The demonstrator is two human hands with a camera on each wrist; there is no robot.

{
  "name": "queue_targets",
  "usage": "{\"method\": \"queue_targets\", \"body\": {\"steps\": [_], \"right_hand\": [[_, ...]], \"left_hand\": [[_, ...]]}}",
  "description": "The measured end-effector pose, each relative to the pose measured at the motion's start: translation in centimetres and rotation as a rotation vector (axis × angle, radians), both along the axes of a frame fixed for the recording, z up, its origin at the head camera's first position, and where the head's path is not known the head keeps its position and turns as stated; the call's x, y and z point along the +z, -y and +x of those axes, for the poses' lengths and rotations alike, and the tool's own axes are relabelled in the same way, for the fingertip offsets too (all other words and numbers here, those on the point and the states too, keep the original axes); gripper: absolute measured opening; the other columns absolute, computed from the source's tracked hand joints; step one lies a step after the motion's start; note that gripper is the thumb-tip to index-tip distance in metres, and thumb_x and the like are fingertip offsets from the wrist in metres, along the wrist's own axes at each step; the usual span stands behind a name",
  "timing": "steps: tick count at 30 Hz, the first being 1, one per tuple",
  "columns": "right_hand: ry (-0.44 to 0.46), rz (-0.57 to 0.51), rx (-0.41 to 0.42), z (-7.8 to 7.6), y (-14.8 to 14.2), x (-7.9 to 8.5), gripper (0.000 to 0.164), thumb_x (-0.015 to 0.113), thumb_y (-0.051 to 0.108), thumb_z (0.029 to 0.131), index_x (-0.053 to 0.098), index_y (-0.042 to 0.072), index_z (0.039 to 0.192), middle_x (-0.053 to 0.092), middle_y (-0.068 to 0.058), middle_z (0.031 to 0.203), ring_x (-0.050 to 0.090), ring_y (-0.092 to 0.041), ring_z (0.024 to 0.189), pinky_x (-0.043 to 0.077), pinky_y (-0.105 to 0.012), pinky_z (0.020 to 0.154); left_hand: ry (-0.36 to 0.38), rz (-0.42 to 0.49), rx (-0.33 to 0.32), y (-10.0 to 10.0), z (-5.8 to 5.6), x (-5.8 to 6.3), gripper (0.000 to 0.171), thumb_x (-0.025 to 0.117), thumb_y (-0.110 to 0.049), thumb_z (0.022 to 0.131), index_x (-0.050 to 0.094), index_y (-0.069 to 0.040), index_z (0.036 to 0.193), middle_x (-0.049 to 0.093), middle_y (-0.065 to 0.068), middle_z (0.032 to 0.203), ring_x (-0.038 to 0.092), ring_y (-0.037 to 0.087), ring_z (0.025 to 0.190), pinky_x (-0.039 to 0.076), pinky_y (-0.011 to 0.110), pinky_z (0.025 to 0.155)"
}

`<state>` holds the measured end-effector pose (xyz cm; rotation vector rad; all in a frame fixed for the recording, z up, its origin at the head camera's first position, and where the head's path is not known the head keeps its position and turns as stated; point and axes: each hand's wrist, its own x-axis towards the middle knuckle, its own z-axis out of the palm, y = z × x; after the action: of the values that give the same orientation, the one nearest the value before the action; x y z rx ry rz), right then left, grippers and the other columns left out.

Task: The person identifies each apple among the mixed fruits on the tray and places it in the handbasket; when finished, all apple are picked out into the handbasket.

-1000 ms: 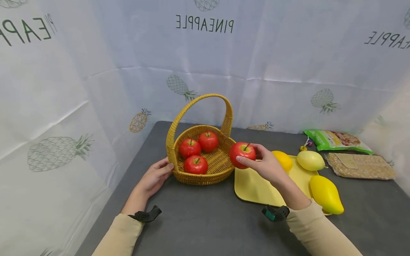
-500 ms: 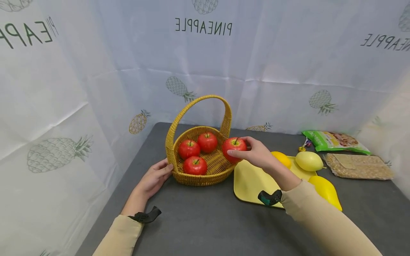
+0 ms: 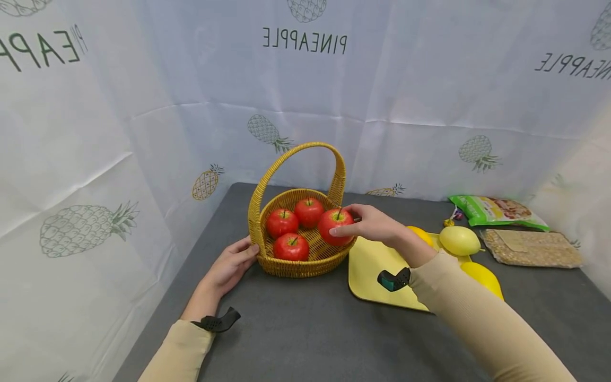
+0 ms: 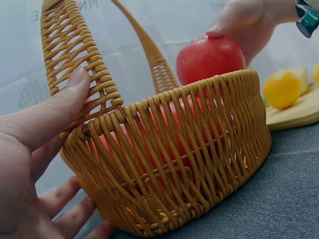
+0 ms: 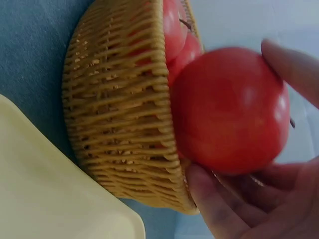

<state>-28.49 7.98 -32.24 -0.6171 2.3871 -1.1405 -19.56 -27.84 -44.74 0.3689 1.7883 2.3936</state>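
Note:
A wicker basket (image 3: pixel 300 269) with a tall arched handle stands on the table, with three red apples (image 3: pixel 291 246) inside. My left hand (image 3: pixel 230 267) holds the basket's left side; in the left wrist view its thumb lies on the handle's base and its fingers are by the outer wall. With thumb and fingers my right hand (image 3: pixel 377 228) grips another red apple (image 3: pixel 334 228) at the basket's right rim. In the right wrist view this held apple (image 5: pixel 232 109) is just past the woven rim, next to the other apples. Its underside is hidden in the head view.
Right of the basket lies a yellow tray (image 3: pixel 377 270) with an orange-yellow fruit (image 3: pixel 421 235), a pale yellow fruit (image 3: pixel 459 241) and a yellow mango (image 3: pixel 484 278). Behind are a green packet (image 3: pixel 498 212) and a bag of grains (image 3: pixel 532 248). A white curtain (image 3: pixel 406 95) borders the table.
My right hand has carried the apple leftward, from above the tray's edge to inside the basket's right rim. My left hand and the basket have stayed in place.

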Motion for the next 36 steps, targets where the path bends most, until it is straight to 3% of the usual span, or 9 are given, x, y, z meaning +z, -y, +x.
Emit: {"method": "queue_targets", "body": {"steps": [4, 8, 14, 21, 26, 29, 33, 36], "right_hand": [[0.012, 0.04, 0.075, -0.4, 0.2, 0.4, 0.071, 0.077, 0.046, 0.09, 0.053, 0.004, 0.142, 0.06, -0.01, 0.13, 0.054, -0.029, 0.12, 0.045, -0.051, 0.104], [0.029, 0.082, 0.128, -0.9, 0.6, 0.4, 0.073, 0.077, 0.048, 0.09, 0.052, 0.005, 0.144, 0.058, -0.009, 0.134, 0.051, -0.029, 0.124, 0.045, -0.05, 0.104], [0.039, 0.122, 0.178, -1.6, 1.8, 0.5, 0.065, 0.08, 0.046, 0.088, 0.058, 0.007, 0.135, 0.063, -0.007, 0.124, 0.058, -0.025, 0.114, 0.052, -0.042, 0.095], [0.038, 0.209, 0.192, -2.2, 2.7, 1.0, 0.069, 0.081, 0.045, 0.086, 0.056, 0.005, 0.136, 0.062, -0.007, 0.125, 0.057, -0.025, 0.114, 0.051, -0.04, 0.095], [0.052, 0.256, 0.204, -2.5, 3.0, 0.9, 0.071, 0.082, 0.047, 0.085, 0.057, 0.004, 0.136, 0.061, -0.007, 0.125, 0.056, -0.026, 0.116, 0.05, -0.041, 0.097], [0.049, 0.29, 0.22, -2.7, 3.2, 0.7, 0.07, 0.082, 0.048, 0.085, 0.058, 0.005, 0.135, 0.061, -0.006, 0.124, 0.055, -0.025, 0.116, 0.05, -0.04, 0.097], [0.029, 0.327, 0.236, -2.8, 3.5, 0.4, 0.068, 0.081, 0.047, 0.086, 0.059, 0.004, 0.133, 0.061, -0.006, 0.123, 0.056, -0.025, 0.114, 0.05, -0.04, 0.096], [0.024, 0.354, 0.246, -2.9, 3.9, 0.2, 0.067, 0.08, 0.046, 0.087, 0.059, 0.002, 0.133, 0.061, -0.007, 0.125, 0.056, -0.025, 0.115, 0.05, -0.041, 0.097]], "left_hand": [[-0.001, -0.004, 0.003, 0.0, -0.2, 0.0, 0.04, 0.059, -0.013, 0.106, 0.055, 0.002, 0.143, 0.033, 0.021, 0.16, 0.038, 0.024, 0.144, 0.043, 0.027, 0.108], [0.017, -0.015, 0.007, 0.0, -0.2, 0.2, 0.038, 0.06, -0.014, 0.106, 0.057, 0.002, 0.141, 0.026, 0.021, 0.163, 0.035, 0.023, 0.145, 0.042, 0.026, 0.108], [0.021, -0.021, 0.022, 0.4, -0.1, 0.4, 0.042, 0.061, -0.014, 0.106, 0.055, 0.004, 0.143, 0.021, 0.023, 0.165, 0.032, 0.027, 0.148, 0.042, 0.025, 0.108], [0.027, -0.016, 0.015, 0.5, -0.1, 0.5, 0.022, 0.06, -0.014, 0.106, 0.07, -0.018, 0.125, 0.025, 0.021, 0.163, 0.029, 0.029, 0.149, 0.042, 0.025, 0.109], [-0.001, -0.014, 0.006, 0.2, -0.2, 0.3, 0.033, 0.061, -0.014, 0.106, 0.062, -0.001, 0.135, 0.035, 0.019, 0.158, 0.039, 0.024, 0.143, 0.043, 0.027, 0.108], [-0.014, -0.02, 0.004, 0.1, -0.2, 0.3, 0.043, 0.062, -0.015, 0.105, 0.054, 0.008, 0.141, 0.034, 0.021, 0.158, 0.042, 0.021, 0.141, 0.042, 0.027, 0.108], [-0.012, -0.014, 0.001, -0.1, 0.0, 0.3, 0.042, 0.059, -0.014, 0.106, 0.054, 0.007, 0.142, 0.024, 0.024, 0.164, 0.033, 0.024, 0.147, 0.041, 0.025, 0.109], [-0.002, -0.001, -0.005, 0.0, 0.1, 0.2, 0.031, 0.058, -0.013, 0.107, 0.065, -0.005, 0.136, 0.017, 0.021, 0.167, 0.021, 0.029, 0.152, 0.041, 0.023, 0.109]]}}
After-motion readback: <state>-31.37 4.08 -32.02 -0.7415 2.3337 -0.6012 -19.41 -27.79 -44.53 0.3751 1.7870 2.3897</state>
